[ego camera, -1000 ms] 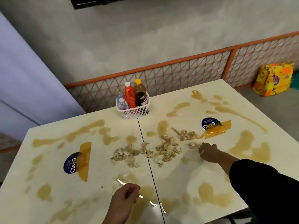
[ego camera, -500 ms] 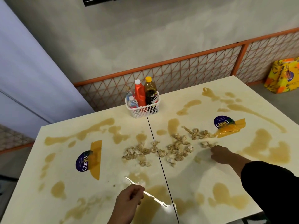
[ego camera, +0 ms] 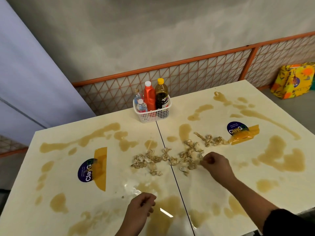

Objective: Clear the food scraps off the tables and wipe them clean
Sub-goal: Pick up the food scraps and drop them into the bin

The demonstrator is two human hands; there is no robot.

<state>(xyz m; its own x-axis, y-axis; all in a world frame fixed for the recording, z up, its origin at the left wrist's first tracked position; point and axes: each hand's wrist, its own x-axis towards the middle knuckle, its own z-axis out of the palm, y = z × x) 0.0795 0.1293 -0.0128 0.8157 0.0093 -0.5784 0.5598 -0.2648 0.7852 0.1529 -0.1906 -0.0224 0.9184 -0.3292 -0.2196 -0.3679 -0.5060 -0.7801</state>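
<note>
Where the two tables meet: the food scraps (ego camera: pixel 150 160) lie in a loose pale band across the seam (ego camera: pixel 163 142). Part is on the left table (ego camera: pixel 25 193) and part on the right table (ego camera: pixel 204 193), and a further string trails toward the right table's round sticker (ego camera: pixel 236 129).
Right hand (ego camera: pixel 215 165): it reaches in from a dark sleeve with its fingers curled in at the right end of the band, pinching at pieces there. How much it has inside is hidden.
Left hand (ego camera: pixel 141 210): it sits low on the left table near the seam, well apart from the scraps. Its fingers are curled, seemingly pinching a clear plastic film (ego camera: pixel 133 190) that shows only as glints.
Spills: brown liquid (ego camera: pixel 279 155) is pooled and streaked over both tops, some of it close beside the scraps.
Far edge: a white basket (ego camera: pixel 153 114) of bottles straddles the seam, apart from the scraps.
Step in hand: gathering the solids, by my reading. Most of the band lies uncollected and no cloth is in view, so wiping has not begun.
Next move calls for: probably drawing the scraps together and carrying them to the film or whatever is to receive them. The pieces are small and look wet, so a scooping sweep suits better than single pinches, and it should avoid smearing the brown liquid further.
</note>
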